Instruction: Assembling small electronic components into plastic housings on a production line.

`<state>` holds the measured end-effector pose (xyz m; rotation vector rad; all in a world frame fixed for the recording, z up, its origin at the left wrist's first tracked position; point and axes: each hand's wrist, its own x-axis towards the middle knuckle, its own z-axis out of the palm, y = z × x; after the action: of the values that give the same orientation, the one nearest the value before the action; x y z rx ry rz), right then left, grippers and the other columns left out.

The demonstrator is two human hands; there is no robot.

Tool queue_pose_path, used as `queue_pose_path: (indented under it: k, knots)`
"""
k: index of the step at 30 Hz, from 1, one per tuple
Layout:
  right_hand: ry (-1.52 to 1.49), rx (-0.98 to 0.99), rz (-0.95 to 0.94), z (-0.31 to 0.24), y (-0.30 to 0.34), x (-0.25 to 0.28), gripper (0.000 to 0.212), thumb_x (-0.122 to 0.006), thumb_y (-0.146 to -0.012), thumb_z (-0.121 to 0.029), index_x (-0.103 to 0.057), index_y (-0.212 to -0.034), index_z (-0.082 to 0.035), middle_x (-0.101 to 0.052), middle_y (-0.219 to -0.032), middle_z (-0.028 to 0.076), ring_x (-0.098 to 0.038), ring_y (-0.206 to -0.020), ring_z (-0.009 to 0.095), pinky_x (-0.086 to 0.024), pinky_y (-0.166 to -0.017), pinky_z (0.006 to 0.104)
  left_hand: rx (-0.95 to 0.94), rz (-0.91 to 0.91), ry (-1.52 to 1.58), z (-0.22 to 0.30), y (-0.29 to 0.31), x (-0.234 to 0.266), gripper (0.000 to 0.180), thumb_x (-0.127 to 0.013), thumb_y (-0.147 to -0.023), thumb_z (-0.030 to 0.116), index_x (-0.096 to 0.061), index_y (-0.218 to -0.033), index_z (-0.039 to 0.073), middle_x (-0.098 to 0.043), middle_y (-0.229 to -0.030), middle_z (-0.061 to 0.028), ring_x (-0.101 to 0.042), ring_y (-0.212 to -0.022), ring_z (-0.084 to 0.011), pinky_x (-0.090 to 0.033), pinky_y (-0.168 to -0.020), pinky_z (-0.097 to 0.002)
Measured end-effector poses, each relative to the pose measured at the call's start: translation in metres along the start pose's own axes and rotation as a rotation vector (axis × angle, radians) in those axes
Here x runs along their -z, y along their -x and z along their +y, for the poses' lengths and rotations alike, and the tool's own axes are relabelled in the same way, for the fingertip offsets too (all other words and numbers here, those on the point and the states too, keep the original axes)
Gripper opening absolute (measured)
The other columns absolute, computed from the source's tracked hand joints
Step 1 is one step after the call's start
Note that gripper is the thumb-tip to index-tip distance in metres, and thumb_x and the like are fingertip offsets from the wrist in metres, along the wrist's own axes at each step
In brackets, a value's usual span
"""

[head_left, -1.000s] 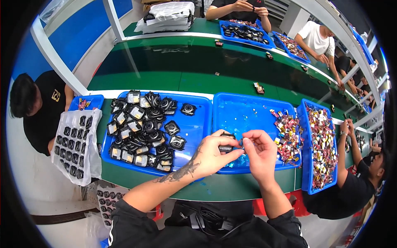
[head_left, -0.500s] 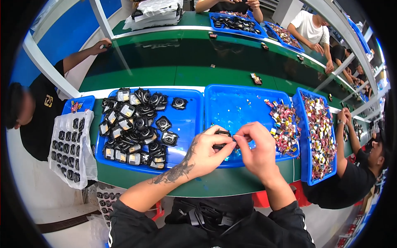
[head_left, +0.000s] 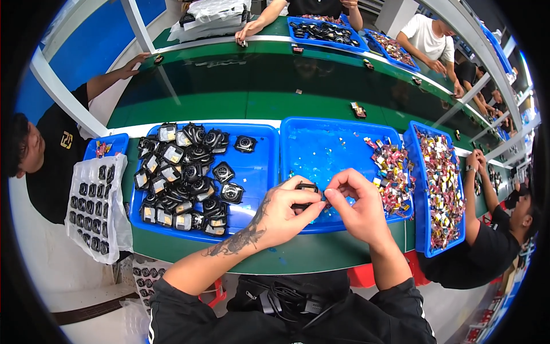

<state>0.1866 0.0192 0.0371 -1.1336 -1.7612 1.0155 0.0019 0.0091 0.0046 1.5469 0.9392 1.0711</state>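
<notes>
My left hand [head_left: 285, 211] is closed around a black watch case [head_left: 307, 187], held up over the near edge of the middle blue tray [head_left: 321, 135]. Just beside the case, my right hand [head_left: 360, 207] has its thumb and forefinger pinched together at the case's right side. Whatever lies between those fingertips is too small to make out. To the left, a blue tray [head_left: 260, 166] bears a heap of black watch cases [head_left: 192, 172], some with pale squares on them. Small red, yellow and silver electronic parts [head_left: 392, 175] are piled at the middle tray's right end.
A narrow blue tray [head_left: 423, 192] full of similar small parts stands at right. At left, a white blister tray [head_left: 94, 212] holds rows of black cases. Beyond runs a green conveyor belt [head_left: 189, 94] carrying a few parts, with white posts [head_left: 63, 86] and co-workers around.
My hands stay nearly in place, the right fingertips shifting slightly at the case. Across the belt, a co-worker's arm has reached out to its far edge. A part now lies by the left co-worker's hand.
</notes>
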Motion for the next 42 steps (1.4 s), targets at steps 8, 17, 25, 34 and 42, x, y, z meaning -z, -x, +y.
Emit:
queue_pose_path:
  k: [8, 17, 25, 34, 42]
  knots:
    - [0.268, 0.091, -0.111, -0.007, -0.003, 0.001, 0.009, -0.062, -0.089, -0.004, -0.053, -0.089, -0.001, -0.059, -0.081, 0.012, -0.061, -0.073, 0.027, -0.048, -0.063, 0.0355, 0.005, -0.04, -0.068, 0.003, 0.001, 0.002, 0.013, -0.069, -0.085, 0.004, -0.072, -0.096, -0.001, -0.06, -0.099, -0.0049, -0.056, -0.077, -0.007, -0.044, -0.062, -0.0209]
    - [0.623, 0.468, 0.004, 0.002, 0.01, -0.008, 0.018, -0.065, -0.077, 0.004, -0.053, -0.088, -0.001, -0.057, -0.081, 0.014, -0.059, -0.07, 0.033, -0.047, -0.057, 0.0411, 0.066, -0.006, -0.004, -0.003, -0.002, 0.003, 0.011, -0.067, -0.086, 0.003, -0.071, -0.095, -0.001, -0.062, -0.098, -0.0062, -0.057, -0.078, -0.0082, -0.045, -0.063, -0.0207]
    - [0.344, 0.113, 0.011, 0.021, -0.005, 0.018, 0.023, -0.062, -0.087, -0.001, -0.066, -0.109, -0.003, -0.065, -0.093, 0.014, -0.064, -0.081, 0.026, -0.051, -0.069, 0.0324, 0.139, -0.091, 0.177, -0.01, 0.0, 0.005, 0.015, -0.068, -0.09, 0.012, -0.071, -0.095, -0.001, -0.061, -0.092, -0.0039, -0.054, -0.077, -0.0072, -0.043, -0.065, -0.0236]
    - [-0.621, -0.029, -0.089, 0.02, 0.005, 0.005, 0.014, -0.065, -0.086, 0.004, -0.061, -0.099, 0.002, -0.063, -0.1, 0.01, -0.062, -0.093, 0.014, -0.052, -0.086, 0.0289, 0.31, -0.284, 0.491, 0.004, -0.002, 0.008, 0.018, -0.06, -0.094, 0.007, -0.065, -0.11, 0.0, -0.059, -0.108, -0.0048, -0.057, -0.092, -0.0083, -0.046, -0.074, -0.0227]
    - [-0.334, -0.123, 0.117, 0.001, 0.018, -0.007, 0.014, -0.066, -0.086, 0.006, -0.063, -0.1, 0.005, -0.063, -0.096, 0.009, -0.064, -0.09, 0.015, -0.057, -0.079, 0.0276, 0.108, 0.023, 0.424, -0.002, 0.0, -0.002, 0.051, -0.044, -0.096, -0.003, -0.029, -0.144, 0.003, -0.05, -0.133, -0.0142, -0.057, -0.112, -0.0173, -0.047, -0.091, -0.0288]
